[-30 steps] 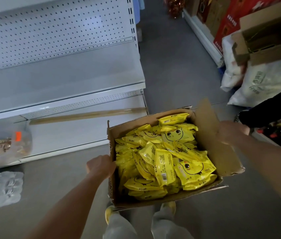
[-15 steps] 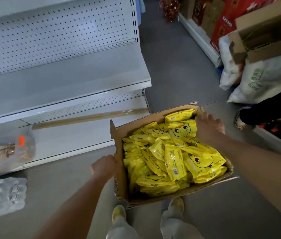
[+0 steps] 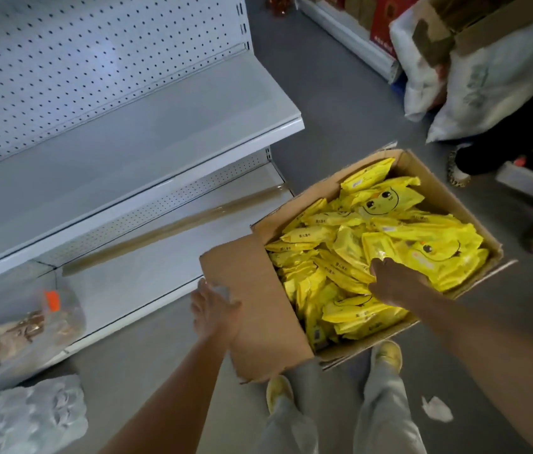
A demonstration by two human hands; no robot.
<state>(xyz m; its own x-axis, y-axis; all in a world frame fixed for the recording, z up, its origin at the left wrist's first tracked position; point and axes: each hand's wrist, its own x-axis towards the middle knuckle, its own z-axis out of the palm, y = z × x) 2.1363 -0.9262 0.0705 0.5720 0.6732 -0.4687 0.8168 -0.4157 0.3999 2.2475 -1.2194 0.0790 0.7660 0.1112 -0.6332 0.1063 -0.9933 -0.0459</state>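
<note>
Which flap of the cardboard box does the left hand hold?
The wide left flap of the box, toward the shelves. It spreads outward, and the left hand grips its edge. The right hand touches the yellow packets.

We log dim, cool indoor light. A soft pale sheen sits on the white perforated metal shelf back (image 3: 101,57). The glossy yellow snack packets (image 3: 386,204) catch small glare spots. The clear plastic bags (image 3: 32,326) at left smear with blur; frame edges bend.
</note>
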